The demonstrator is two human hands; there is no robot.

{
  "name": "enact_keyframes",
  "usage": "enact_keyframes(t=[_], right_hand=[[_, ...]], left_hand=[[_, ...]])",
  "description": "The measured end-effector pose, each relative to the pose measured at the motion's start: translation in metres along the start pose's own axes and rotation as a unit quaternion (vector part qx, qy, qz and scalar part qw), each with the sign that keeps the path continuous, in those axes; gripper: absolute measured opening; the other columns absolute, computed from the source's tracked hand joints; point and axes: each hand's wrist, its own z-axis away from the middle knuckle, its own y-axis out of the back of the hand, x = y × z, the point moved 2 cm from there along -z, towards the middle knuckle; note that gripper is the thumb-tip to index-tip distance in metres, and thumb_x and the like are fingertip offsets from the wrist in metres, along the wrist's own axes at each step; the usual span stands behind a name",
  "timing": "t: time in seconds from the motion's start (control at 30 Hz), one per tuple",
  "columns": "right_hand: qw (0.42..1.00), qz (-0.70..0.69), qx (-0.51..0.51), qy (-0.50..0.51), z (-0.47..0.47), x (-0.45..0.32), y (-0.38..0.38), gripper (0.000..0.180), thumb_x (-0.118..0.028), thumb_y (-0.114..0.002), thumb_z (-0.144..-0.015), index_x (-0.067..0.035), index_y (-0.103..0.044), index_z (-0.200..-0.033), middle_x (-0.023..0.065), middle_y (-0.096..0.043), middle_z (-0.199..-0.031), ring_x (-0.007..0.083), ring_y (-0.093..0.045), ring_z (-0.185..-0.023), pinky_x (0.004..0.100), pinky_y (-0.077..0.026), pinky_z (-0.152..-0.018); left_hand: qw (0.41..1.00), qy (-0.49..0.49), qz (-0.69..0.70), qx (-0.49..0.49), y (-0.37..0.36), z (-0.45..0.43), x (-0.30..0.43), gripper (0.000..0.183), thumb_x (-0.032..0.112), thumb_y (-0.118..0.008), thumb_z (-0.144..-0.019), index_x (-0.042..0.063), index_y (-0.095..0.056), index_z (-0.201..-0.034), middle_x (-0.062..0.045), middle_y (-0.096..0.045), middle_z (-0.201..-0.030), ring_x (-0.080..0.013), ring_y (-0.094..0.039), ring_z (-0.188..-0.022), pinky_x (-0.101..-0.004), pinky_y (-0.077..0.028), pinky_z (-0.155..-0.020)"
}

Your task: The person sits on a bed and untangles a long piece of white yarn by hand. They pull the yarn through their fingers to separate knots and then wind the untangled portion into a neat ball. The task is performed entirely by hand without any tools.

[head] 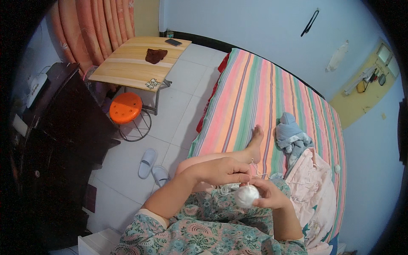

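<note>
A white ball of yarn [247, 196] rests in the fingers of my right hand [269, 193], above my lap. Just over the ball, the thumb and fingertips of my left hand [231, 172] are pinched together on a thin white strand. The strand [262, 174] loops loosely beyond my hands and trails right towards the pink cloth. More loose white yarn [229, 189] lies on my patterned garment, partly hidden under my left hand. My fingers cover part of the ball.
I sit on a bed with a striped sheet [245, 105]. Pink clothing [310, 178] and a grey-blue garment [291, 134] lie at right. Slippers [148, 163], an orange stool [126, 107], a folding table [127, 60] with a phone [173, 42], and a dark cabinet [63, 137] stand left.
</note>
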Motion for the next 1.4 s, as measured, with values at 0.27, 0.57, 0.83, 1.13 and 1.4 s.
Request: enact_keyframes(t=[0.27,0.57,0.83,1.13,1.4], right_hand=[[0.787,-0.495,0.065,0.362,0.005,-0.037,-0.014,0.061,-0.025,-0.068,-0.073,0.0,-0.039,-0.119,0.0147,-0.037,-0.12,0.0267,-0.05,-0.104,0.0362,-0.049,-0.083],[0.624,-0.469,0.256,0.571,0.206,-0.086,0.136,0.04,-0.008,-0.056,-0.079,0.009,-0.043,-0.113,0.0228,-0.047,-0.113,0.0329,-0.047,-0.108,0.0398,-0.046,-0.091],[0.621,-0.437,0.447,0.472,0.32,-0.016,0.21,0.041,-0.014,-0.056,-0.082,0.01,-0.043,-0.113,0.0205,-0.05,-0.113,0.0309,-0.055,-0.098,0.0332,-0.054,-0.075],[0.511,-0.497,0.421,0.561,0.378,0.001,0.262,0.048,-0.013,-0.056,-0.081,0.011,-0.037,-0.118,0.0226,-0.048,-0.11,0.0281,-0.054,-0.088,0.0295,-0.051,-0.067],[0.574,-0.412,0.427,0.565,0.351,-0.026,0.248,0.043,-0.014,-0.056,-0.083,0.009,-0.041,-0.116,0.0206,-0.049,-0.107,0.0278,-0.054,-0.091,0.03,-0.052,-0.075]], left_hand=[[0.997,0.055,-0.04,0.022,0.033,0.001,0.012,0.022,0.023,-0.045,-0.092,0.005,-0.058,-0.095,-0.003,-0.059,-0.087,-0.0105,-0.053,-0.083,-0.0263,-0.042,-0.076],[0.9,0.107,-0.375,0.193,0.084,-0.004,0.017,0.025,0.027,-0.047,-0.09,0.006,-0.058,-0.096,-0.011,-0.063,-0.085,-0.0209,-0.058,-0.077,-0.0314,-0.045,-0.073],[0.745,0.102,-0.611,0.25,0.08,-0.087,0.056,0.022,0.028,-0.046,-0.09,0.008,-0.055,-0.093,-0.014,-0.061,-0.084,-0.0336,-0.057,-0.078,-0.0392,-0.045,-0.065],[0.574,-0.157,-0.769,0.235,0.12,-0.204,0.159,0.01,0.012,-0.047,-0.083,0.01,-0.052,-0.092,-0.012,-0.06,-0.085,-0.0317,-0.058,-0.078,-0.0391,-0.046,-0.063],[0.52,-0.157,-0.686,0.484,0.123,-0.365,0.295,0.028,0.025,-0.039,-0.09,0.004,-0.056,-0.096,-0.018,-0.062,-0.088,-0.034,-0.059,-0.082,-0.0428,-0.046,-0.071]])
